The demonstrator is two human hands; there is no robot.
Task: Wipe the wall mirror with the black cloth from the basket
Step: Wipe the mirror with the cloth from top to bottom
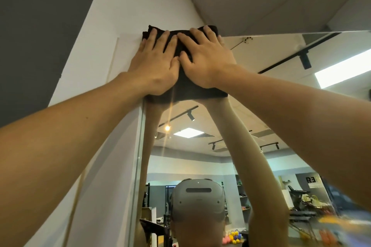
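Both hands (180, 60) press black cloth (192, 88)

head cam | worn on head | tilted steeply up | close to wall mirror (251, 146) top corner | single view

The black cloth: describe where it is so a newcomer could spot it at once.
Find the wall mirror and follow its left edge up to the top corner by the white wall. There the left hand and right hand press the black cloth flat, the only dark patch there.
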